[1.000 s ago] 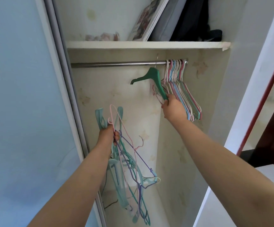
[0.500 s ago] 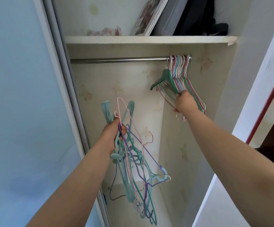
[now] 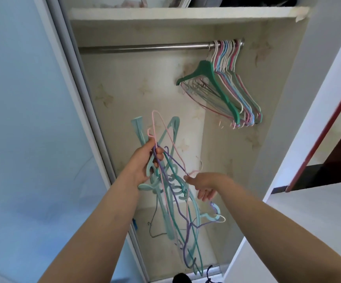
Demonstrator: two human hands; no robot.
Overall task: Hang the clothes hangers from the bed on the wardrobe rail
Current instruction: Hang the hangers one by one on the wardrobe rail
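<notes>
My left hand [image 3: 145, 160] grips a tangled bundle of hangers [image 3: 175, 201] in teal, pink and purple, hanging down inside the open wardrobe. My right hand [image 3: 204, 184] is low beside the bundle. Its thumb and forefinger pinch the hook of a pink wire hanger [image 3: 192, 173], while the other fingers hang loose. The metal wardrobe rail [image 3: 145, 46] runs across above. At its right end hang several hangers [image 3: 236, 88], with a broad green hanger [image 3: 212, 78] at the front.
A shelf [image 3: 165, 13] sits just above the rail. The pale blue sliding door [image 3: 22, 119] is on the left, and a white wall with a red door frame [image 3: 328, 129] is on the right. The rail's left and middle stretch is bare. A dark object [image 3: 181, 278] lies at the wardrobe's foot.
My right hand let go of the green hanger, now hanging on the rail, and dropped down to the bundle. The view tilted downward.
</notes>
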